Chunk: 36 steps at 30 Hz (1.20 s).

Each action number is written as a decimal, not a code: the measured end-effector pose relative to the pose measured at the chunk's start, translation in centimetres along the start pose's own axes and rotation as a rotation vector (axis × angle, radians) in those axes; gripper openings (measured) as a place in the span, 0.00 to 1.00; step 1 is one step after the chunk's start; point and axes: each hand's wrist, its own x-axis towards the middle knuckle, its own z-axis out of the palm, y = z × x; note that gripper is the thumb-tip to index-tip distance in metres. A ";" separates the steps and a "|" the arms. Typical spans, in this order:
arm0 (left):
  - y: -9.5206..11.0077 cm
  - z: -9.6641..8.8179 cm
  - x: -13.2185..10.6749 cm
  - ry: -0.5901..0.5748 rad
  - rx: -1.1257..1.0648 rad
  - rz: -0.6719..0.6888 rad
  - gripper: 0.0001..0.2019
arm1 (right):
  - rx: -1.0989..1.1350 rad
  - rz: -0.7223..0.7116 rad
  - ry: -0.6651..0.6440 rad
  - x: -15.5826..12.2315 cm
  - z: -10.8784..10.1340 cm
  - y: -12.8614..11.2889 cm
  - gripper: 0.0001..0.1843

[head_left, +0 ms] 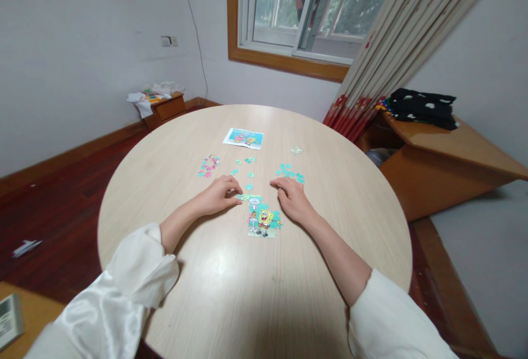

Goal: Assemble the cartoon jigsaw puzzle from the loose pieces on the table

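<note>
A partly assembled jigsaw puzzle [264,220] with cartoon figures lies flat near the table's middle. At its upper left corner, my left hand [218,195] has thumb and index finger closed around the end of a green puzzle piece [243,198], which touches the assembled part. My right hand [292,199] rests just right of the puzzle, its index finger stretched leftward and apart from the thumb, with nothing visible held. Close above it are loose turquoise pieces [291,172]. Several single pieces [249,187] lie between and beyond the hands.
A pile of pink and green pieces [209,165] lies to the left, and pale pieces [296,150] sit farther right. The printed reference picture [244,138] is at the back of the round table [231,293]. A wooden cabinet [449,155] with dark cloth [423,107] stands at right.
</note>
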 end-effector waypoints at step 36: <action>1.0 1.4 0.1 0.097 -0.067 -0.232 0.08 | 0.023 -0.248 -0.241 -0.8 -0.9 -4.4 0.17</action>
